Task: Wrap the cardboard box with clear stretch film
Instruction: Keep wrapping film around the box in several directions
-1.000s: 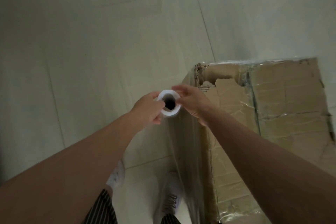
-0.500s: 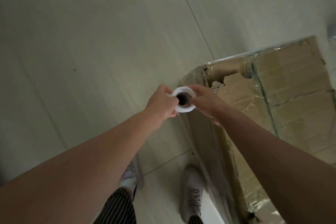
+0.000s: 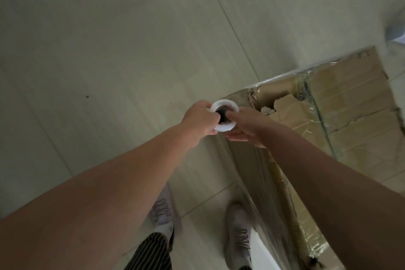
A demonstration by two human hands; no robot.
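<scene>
Both hands grasp the roll of stretch film point(image 3: 224, 105), which stands upright and is seen end-on from above: a white ring round a dark core. The left hand point(image 3: 200, 119) curls round the roll's left rim. The right hand point(image 3: 247, 126) holds it from the other side, with the thumb hooked into the core and the fingers under the rim.

The roll sits just off the near left corner of the cardboard box point(image 3: 355, 116), which stands on the pale tiled floor point(image 3: 109, 50) at the right of the view. A clear sheet of film point(image 3: 269, 204) hangs from the roll and runs down along the box's near side, streaked and glossy. The top of the box is torn and ragged near that corner, and shiny, wrinkled film lies over it – the creases catch the light.

Below the arms are two pale shoes point(image 3: 240, 239), one on each side of a tile joint, and the hem of dark striped trousers point(image 3: 151, 252). Each shoe bears a dark zigzag mark on its upper – too blurred to read. No print can be made out on the box.
</scene>
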